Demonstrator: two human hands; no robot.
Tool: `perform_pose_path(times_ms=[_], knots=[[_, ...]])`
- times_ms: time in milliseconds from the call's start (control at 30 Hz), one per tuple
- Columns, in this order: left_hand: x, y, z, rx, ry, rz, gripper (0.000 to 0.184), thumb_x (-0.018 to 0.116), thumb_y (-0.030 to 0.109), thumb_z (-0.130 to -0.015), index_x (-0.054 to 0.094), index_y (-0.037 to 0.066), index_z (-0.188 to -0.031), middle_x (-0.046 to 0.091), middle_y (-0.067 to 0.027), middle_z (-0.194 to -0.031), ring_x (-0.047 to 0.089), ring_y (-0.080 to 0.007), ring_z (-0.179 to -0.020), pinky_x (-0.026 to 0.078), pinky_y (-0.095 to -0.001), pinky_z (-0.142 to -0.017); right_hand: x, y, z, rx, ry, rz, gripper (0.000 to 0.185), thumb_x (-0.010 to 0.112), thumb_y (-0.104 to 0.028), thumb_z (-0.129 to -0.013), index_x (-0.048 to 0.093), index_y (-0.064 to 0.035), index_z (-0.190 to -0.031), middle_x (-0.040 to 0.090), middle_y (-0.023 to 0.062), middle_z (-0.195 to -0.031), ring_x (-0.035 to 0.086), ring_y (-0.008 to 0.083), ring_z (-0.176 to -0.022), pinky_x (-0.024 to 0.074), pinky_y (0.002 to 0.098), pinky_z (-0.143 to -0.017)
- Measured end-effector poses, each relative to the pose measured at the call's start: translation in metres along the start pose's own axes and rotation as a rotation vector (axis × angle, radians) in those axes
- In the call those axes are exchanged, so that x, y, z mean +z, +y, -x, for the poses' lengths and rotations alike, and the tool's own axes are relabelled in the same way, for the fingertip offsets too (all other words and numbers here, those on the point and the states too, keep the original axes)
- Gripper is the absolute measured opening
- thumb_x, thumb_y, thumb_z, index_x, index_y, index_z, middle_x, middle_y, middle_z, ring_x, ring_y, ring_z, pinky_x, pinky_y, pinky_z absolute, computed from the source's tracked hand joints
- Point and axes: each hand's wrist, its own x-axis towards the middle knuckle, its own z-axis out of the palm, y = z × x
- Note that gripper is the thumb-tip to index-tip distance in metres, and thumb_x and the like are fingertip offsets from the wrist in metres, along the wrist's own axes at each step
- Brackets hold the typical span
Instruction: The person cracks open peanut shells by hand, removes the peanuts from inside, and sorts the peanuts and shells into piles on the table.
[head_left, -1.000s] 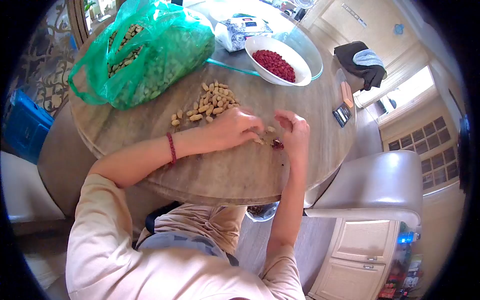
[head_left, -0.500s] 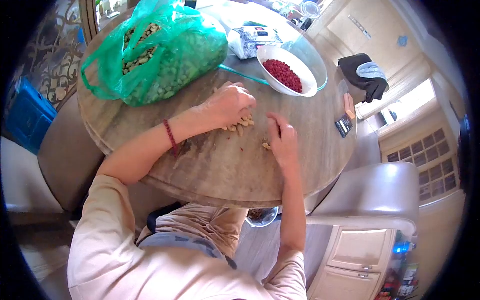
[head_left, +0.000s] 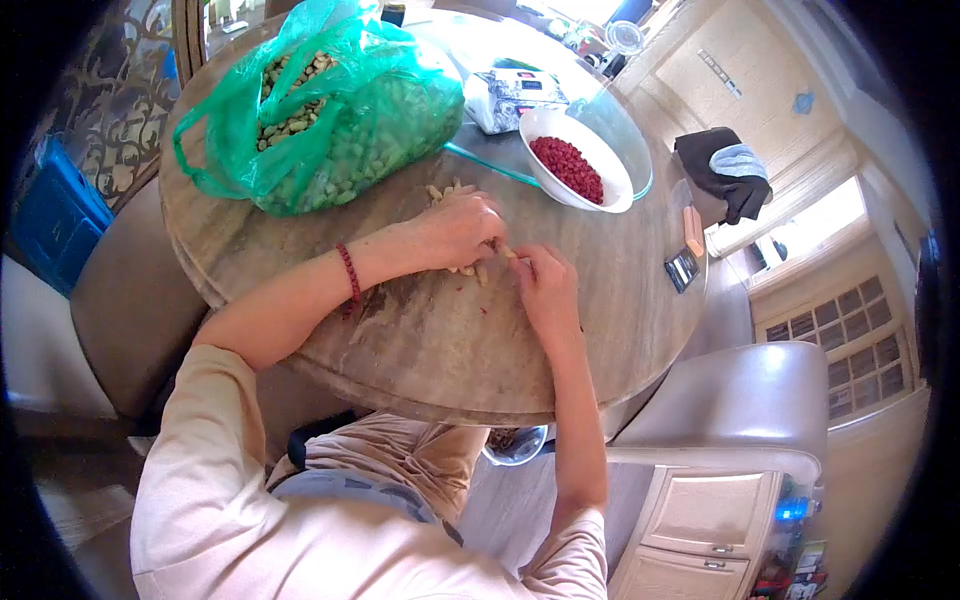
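Tan peanuts (head_left: 482, 274) lie around our left hand (head_left: 458, 230), its fingers curled, grip hidden; our right hand (head_left: 548, 288) pinches one nut (head_left: 508, 253), fingers nearly together.

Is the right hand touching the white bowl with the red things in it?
Apart. The head view shows a strip of bare tabletop between the right hand and the white bowl.

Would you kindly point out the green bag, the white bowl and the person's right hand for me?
Green bag (head_left: 350, 125): head view, on the plastic of its side.
White bowl (head_left: 602, 158): head view, on its bare inner wall.
Right hand (head_left: 549, 287): head view, on the back of the hand.
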Motion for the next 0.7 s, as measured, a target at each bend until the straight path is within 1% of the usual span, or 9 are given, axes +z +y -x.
perform_pose_path(times_ms=[133,200,267,300,367,400,500,633,700], knots=[[-0.001,0.01,-0.004,-0.025,0.021,0.16,0.014,0.068,0.011,-0.066,0.064,0.005,-0.078,0.063,-0.0097,-0.081,0.058,-0.0272,-0.081,0.046,-0.0362,-0.072,-0.011,-0.011,0.0,0.042,0.099,-0.115,0.007,0.061,-0.006,-0.076,0.061,-0.0028,-0.082,0.055,0.0132,-0.07,0.054,0.0292,-0.063,0.0417,0.0361,-0.056],[-0.001,0.016,-0.005,-0.047,0.186,0.315,0.013,0.07,0.011,-0.066,0.064,0.003,-0.074,0.063,-0.0112,-0.072,0.06,-0.0257,-0.068,0.048,-0.0326,-0.061,-0.014,-0.013,0.001,0.033,0.146,-0.123,0.006,0.062,-0.005,-0.075,0.061,-0.0029,-0.081,0.054,0.0121,-0.068,0.052,0.0261,-0.059,0.0406,0.0338,-0.054],[-0.002,0.022,-0.005,-0.08,0.217,0.377,0.013,0.071,0.011,-0.066,0.065,0.002,-0.074,0.063,-0.0103,-0.07,0.06,-0.0217,-0.063,0.047,-0.03,-0.058,-0.016,-0.014,0.002,0.073,0.222,-0.219,0.009,0.065,-0.005,-0.075,0.062,-0.0028,-0.083,0.048,0.0062,-0.063,0.043,0.0152,-0.052,0.0362,0.0275,-0.05],[-0.002,0.025,-0.006,-0.114,0.247,0.441,0.013,0.071,0.01,-0.067,0.065,0.001,-0.073,0.063,-0.0094,-0.067,0.06,-0.0177,-0.059,0.047,-0.0275,-0.055,-0.015,-0.013,0.004,0.067,0.224,-0.216,0.009,0.065,-0.005,-0.075,0.062,-0.0028,-0.083,0.048,0.0062,-0.063,0.043,0.0152,-0.052,0.0362,0.0275,-0.05],[-0.004,0.031,-0.007,-0.194,0.247,0.545,0.014,0.071,0.011,-0.067,0.066,0.001,-0.074,0.064,-0.0107,-0.068,0.061,-0.0179,-0.06,0.048,-0.0278,-0.056,-0.013,-0.009,0.007,0.183,0.252,-0.46,0.009,0.066,-0.003,-0.076,0.064,-0.0002,-0.085,0.037,-0.0053,-0.063,0.032,0.0041,-0.055,0.0297,0.0186,-0.05],[-0.005,0.033,-0.007,-0.28,0.24,0.653,0.015,0.071,0.012,-0.067,0.066,0.0,-0.075,0.065,-0.0119,-0.069,0.063,-0.0181,-0.06,0.049,-0.0282,-0.057,-0.014,-0.01,0.007,0.178,0.253,-0.456,0.009,0.066,-0.003,-0.076,0.064,-0.0002,-0.085,0.037,-0.0053,-0.063,0.032,0.0041,-0.055,0.0297,0.0186,-0.05],[-0.007,0.039,-0.005,-0.325,0.223,0.664,0.016,0.071,0.013,-0.067,0.067,0.0,-0.076,0.065,-0.0104,-0.068,0.062,-0.0132,-0.061,0.048,-0.0261,-0.057,-0.016,-0.012,0.008,0.154,0.28,-0.52,0.01,0.069,-0.004,-0.074,0.064,0.0008,-0.081,0.039,-0.0044,-0.062,0.033,0.0034,-0.055,0.0278,0.0197,-0.048],[-0.006,0.041,-0.005,-0.329,0.232,0.67,0.015,0.071,0.013,-0.067,0.067,0.0,-0.074,0.065,-0.0105,-0.066,0.061,-0.0122,-0.06,0.048,-0.0249,-0.056,-0.019,-0.014,0.009,0.12,0.299,-0.515,0.008,0.069,-0.002,-0.073,0.064,0.0018,-0.078,0.039,-0.0051,-0.061,0.032,0.0025,-0.054,0.0271,0.019,-0.047],[-0.009,0.042,-0.005,-0.349,0.157,0.634,0.014,0.071,0.009,-0.068,0.067,0.0,-0.077,0.065,-0.009,-0.068,0.061,-0.0104,-0.063,0.048,-0.0241,-0.058,-0.019,-0.014,0.01,0.109,0.304,-0.493,0.007,0.069,-0.001,-0.073,0.063,0.0015,-0.076,0.038,-0.0052,-0.06,0.032,0.0022,-0.053,0.0266,0.0188,-0.046]])
